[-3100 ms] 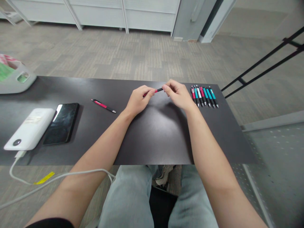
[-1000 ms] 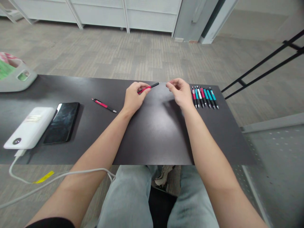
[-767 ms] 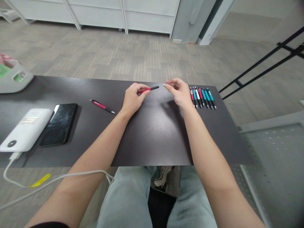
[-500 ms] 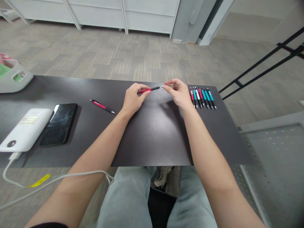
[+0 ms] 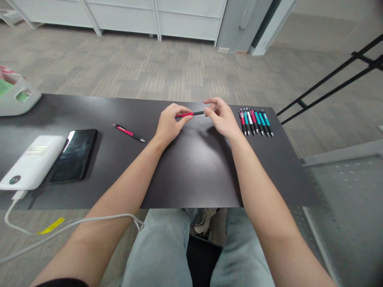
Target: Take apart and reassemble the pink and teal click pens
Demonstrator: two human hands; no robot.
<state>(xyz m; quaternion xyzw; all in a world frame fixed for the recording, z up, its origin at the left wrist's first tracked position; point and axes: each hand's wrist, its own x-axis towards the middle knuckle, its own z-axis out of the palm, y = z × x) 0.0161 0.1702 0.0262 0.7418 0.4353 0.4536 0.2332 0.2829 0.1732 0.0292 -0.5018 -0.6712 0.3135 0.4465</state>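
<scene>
A red pen with a black grip is held nearly level above the table's far edge. My left hand pinches its red barrel between thumb and fingers. At the pen's right end, the thumb and fingertips of my right hand close around the tip, which they hide. A second red and black pen lies on the table to the left of my left hand. Just right of my right hand, several red, teal and white pens lie side by side in a row, their black grips toward me.
On the dark table, a black phone lies beside a white power bank. A white cable runs from the power bank across my left forearm. A pale basket stands at the far left, and a black metal frame at the right.
The metal tip that showed between my hands is now covered by my right fingers. The pen has shifted slightly right, and the right fingers have changed their grip.
</scene>
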